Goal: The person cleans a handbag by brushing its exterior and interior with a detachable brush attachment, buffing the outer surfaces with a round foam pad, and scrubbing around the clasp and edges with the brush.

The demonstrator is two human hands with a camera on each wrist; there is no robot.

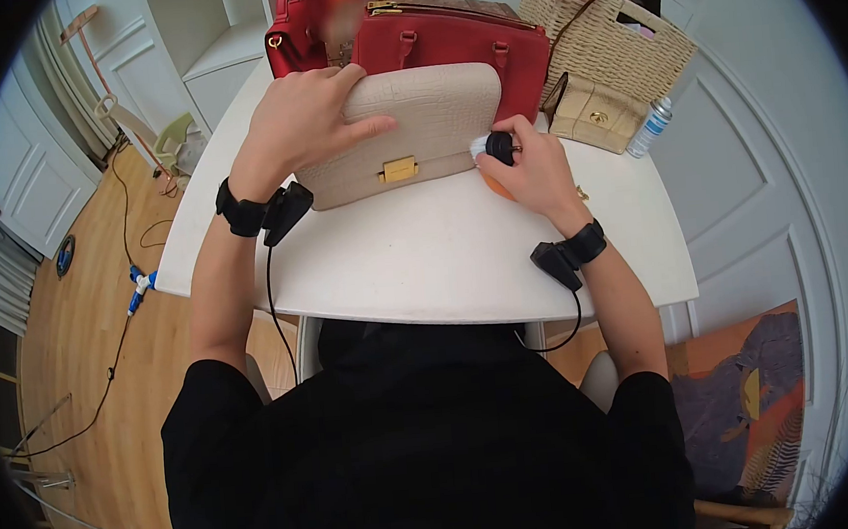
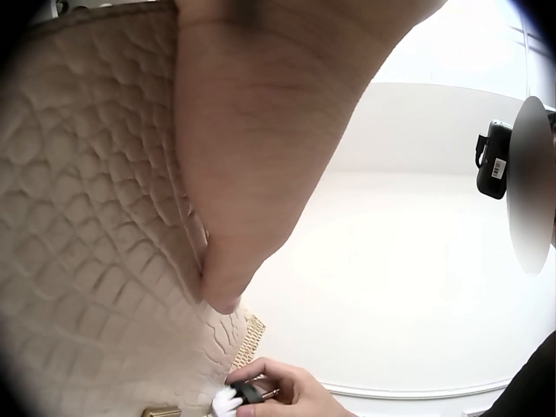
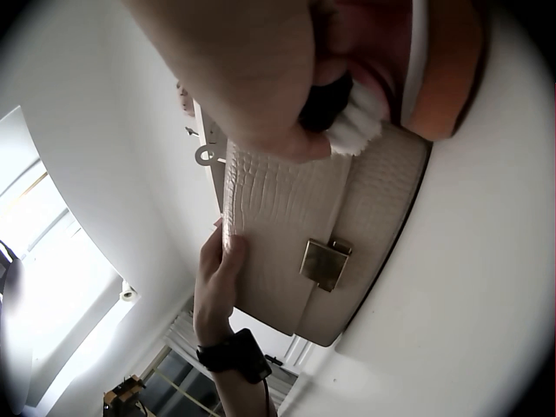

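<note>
One beige bag (image 1: 424,117) is standing on the bench (image 1: 375,268), left hand (image 1: 294,124) seemingly steadying it, fingers (image 1: 370,129) gripping; right hand (image 1: 541,173) pinching a brush (image 1: 500,147).

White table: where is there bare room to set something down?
The table is bare between the beige bag and the near edge, and right of the right wrist, in front of the spray can. Its back is crowded with red bags, a woven bag.
</note>
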